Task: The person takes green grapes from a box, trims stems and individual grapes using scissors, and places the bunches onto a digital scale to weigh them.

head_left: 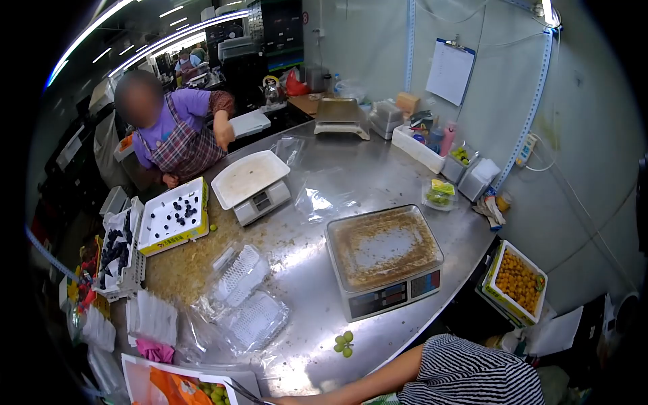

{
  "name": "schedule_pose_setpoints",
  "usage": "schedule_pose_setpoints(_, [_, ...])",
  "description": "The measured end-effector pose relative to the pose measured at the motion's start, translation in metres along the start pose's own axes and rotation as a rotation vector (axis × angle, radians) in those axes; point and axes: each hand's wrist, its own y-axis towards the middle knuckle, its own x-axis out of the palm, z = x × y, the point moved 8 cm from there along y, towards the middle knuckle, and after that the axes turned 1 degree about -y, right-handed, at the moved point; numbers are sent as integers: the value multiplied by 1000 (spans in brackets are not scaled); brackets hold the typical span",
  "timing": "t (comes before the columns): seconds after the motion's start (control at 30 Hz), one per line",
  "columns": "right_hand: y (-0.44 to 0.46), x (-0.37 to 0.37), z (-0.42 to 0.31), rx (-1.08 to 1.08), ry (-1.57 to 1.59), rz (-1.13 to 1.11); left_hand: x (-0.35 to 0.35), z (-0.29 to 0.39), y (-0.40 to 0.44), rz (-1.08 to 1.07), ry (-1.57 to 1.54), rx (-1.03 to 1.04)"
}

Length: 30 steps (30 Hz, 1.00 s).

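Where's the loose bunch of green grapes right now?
Head view: the green grapes lie on the metal table, low and slightly right of centre, between the nearest scale and the wearer's bare forearm.

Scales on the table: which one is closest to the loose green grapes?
The big scale with the brown-smeared top, right behind the grapes. The white-topped scale and the back scale stand farther away.

Grapes (343,343) on table (304,283) before nearest scale (388,297); box (135,379) left.
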Motion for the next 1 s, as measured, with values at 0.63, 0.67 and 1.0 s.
schedule_pose_setpoints(0.63, [17,-21,-9,90,-430,244,-42,14,-10,76,-78,35])
schedule_pose_setpoints(0.67, [17,-23,-9,-32,-490,281,-63,25,-22,83,-120,67])
schedule_pose_setpoints(1.0, [36,11,-43,-48,-538,353,-122,77,-75,-215,-627,85])
